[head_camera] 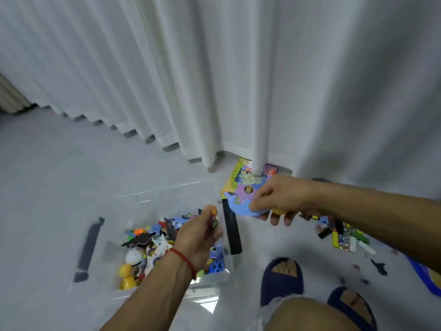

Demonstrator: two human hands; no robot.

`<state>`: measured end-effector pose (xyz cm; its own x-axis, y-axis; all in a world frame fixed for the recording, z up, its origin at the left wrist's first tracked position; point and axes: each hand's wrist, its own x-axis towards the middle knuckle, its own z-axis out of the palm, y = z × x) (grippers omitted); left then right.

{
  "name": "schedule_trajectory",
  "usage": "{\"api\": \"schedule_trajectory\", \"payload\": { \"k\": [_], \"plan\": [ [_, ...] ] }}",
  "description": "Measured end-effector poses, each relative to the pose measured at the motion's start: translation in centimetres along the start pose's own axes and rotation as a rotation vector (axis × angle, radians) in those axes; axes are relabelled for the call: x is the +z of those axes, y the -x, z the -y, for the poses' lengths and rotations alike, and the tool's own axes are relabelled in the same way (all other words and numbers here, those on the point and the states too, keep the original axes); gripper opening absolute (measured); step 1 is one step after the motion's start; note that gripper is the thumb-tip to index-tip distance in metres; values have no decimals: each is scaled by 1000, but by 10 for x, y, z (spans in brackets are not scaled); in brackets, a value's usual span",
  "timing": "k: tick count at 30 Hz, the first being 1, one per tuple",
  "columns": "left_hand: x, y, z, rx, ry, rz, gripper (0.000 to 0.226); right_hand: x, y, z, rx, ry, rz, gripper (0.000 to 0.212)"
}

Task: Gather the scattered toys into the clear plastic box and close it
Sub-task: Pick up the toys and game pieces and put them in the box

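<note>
Left hand (pixel 200 232) drops small toys into half-full clear plastic box (pixel 167 204); right hand (pixel 276 201) grips blue foam piece (pixel 238 207); coloured blocks (pixel 343 237) remain on floor, lid off

toys (pixel 152 247) in box (pixel 229 263), loose pieces (pixel 343 237) on floor to its right

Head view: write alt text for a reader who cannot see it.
A person crouching on a pale floor holds small toys in the left hand over a clear plastic box part-filled with toys, while the right hand grips a blue foam piece beside the box. More small toys lie scattered to the right, below a white curtain.
</note>
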<state>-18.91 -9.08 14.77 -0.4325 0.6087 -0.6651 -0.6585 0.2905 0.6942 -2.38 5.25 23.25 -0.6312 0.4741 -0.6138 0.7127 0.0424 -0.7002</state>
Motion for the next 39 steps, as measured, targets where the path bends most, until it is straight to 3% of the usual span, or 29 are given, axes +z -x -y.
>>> {"api": "schedule_trajectory", "payload": {
  "k": [6, 9, 12, 14, 17, 20, 23, 28, 31, 34, 39],
  "plan": [
    [-116, 36, -49, 8, 17, -280, 16, 92, -32, 93, -20, 51, 45, 29],
    [-150, 47, -66, 37, 68, -388, 28, 123, -46, 116, -15, 45, 114, 47],
    [-161, 62, -70, 69, 84, -487, 14, 133, -55, 125, -56, -30, 205, 64],
    [-161, 66, -67, 86, 43, -520, 5, 125, -55, 117, -46, -33, 186, 62],
    [-145, 66, -56, 131, -71, -488, 13, 98, -47, 85, -5, 31, 203, 47],
    [-108, 60, -42, 228, -203, -408, 23, 51, -30, 36, 27, 129, 172, 37],
    [-51, 53, -19, 290, -339, -258, 22, -9, -3, -27, 122, 227, 8, 31],
    [57, 23, 26, 189, -525, 100, 19, -87, 21, -151, 259, 765, -193, 27],
    [108, -11, 66, 105, -742, 255, 15, -77, 21, -231, 293, 686, -239, 24],
    [144, -46, 116, 60, -957, 351, 12, -36, 6, -304, 359, 523, -282, 36],
    [178, -90, 211, 180, -1373, 640, 22, 23, -18, -385, 450, 302, -446, 43]
  ]
}}
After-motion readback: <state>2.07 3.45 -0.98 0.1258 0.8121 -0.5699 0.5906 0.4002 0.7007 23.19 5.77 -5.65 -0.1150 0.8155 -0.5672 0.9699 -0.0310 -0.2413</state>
